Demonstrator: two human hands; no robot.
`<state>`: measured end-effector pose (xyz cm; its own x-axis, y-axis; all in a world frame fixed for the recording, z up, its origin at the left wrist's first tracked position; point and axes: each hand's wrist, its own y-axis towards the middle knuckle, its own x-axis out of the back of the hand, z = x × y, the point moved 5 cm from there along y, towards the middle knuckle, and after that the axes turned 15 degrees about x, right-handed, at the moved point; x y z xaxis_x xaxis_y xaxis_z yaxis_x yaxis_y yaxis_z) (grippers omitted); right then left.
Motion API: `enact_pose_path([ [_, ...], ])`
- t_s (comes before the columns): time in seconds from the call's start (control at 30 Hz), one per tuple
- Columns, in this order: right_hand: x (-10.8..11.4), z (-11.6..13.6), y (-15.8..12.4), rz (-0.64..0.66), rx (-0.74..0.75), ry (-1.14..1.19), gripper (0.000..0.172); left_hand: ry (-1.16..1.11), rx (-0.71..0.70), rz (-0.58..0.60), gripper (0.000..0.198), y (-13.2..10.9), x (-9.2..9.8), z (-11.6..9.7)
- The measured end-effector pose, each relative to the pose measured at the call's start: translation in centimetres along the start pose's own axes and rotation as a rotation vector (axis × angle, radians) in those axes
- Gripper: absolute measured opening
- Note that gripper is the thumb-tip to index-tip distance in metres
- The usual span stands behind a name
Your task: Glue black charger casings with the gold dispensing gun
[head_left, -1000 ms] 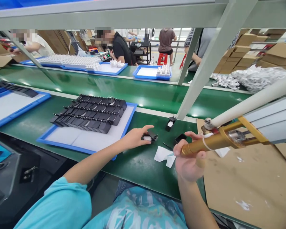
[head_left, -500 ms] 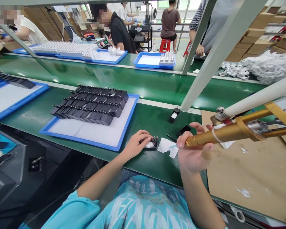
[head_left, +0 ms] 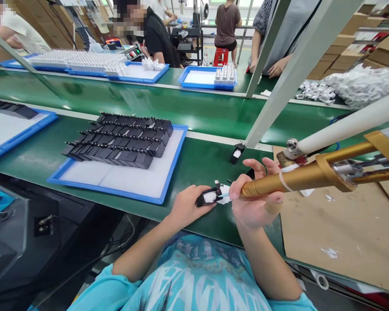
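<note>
My left hand (head_left: 186, 206) is closed around a small black part with a white inset (head_left: 208, 196), lifted just above the green bench near its front edge. My right hand (head_left: 254, 203) grips the gold barrel of a dispensing gun (head_left: 298, 179), which runs off to the right with a white tube (head_left: 350, 125) attached. The gun's thin tip touches the black part. A white paper scrap (head_left: 225, 191) lies under the tip. A blue tray (head_left: 171, 166) to the left carries rows of black parts (head_left: 119, 140).
A sheet of brown cardboard (head_left: 337, 229) covers the bench on the right. One black part (head_left: 236, 154) stands by the grey frame post (head_left: 278, 82). A green conveyor belt (head_left: 181, 108) runs behind; other people sit beyond it with blue trays of white parts (head_left: 210, 77). A black machine (head_left: 13, 224) sits lower left.
My left hand has lifted the black part off the bench and tilted it toward the gun. My right hand has brought the gun's tip left onto the part.
</note>
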<state>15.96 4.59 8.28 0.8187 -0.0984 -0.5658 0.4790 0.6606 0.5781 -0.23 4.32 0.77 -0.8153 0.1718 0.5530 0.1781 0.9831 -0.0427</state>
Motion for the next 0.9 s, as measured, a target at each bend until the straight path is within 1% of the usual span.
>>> enact_pose_path([
  [0.17,0.3,0.1,0.2,-0.004,0.012,0.006,0.037,0.07,-0.078,-0.031,0.033,-0.4,0.1,-0.7],
  [0.27,0.2,0.2,0.2,0.008,0.02,0.029,0.032,0.107,-0.102,-0.052,0.033,-0.6,0.2,-0.9],
  [0.33,0.1,0.2,0.2,0.005,0.018,0.038,0.033,0.117,-0.104,-0.059,0.033,-0.6,0.2,-0.9],
  [0.47,0.0,0.1,0.1,-0.003,-0.003,0.045,0.043,0.112,-0.1,-0.054,0.034,-0.6,0.1,-0.8],
  [0.73,-0.6,0.0,0.1,0.004,0.005,0.061,0.043,0.03,-0.002,-0.009,0.034,-0.3,-1.2,0.0],
  [0.9,-1.4,0.0,-0.1,0.016,-0.01,0.049,0.042,-0.055,-0.025,0.022,0.033,0.0,-2.0,-0.9],
])
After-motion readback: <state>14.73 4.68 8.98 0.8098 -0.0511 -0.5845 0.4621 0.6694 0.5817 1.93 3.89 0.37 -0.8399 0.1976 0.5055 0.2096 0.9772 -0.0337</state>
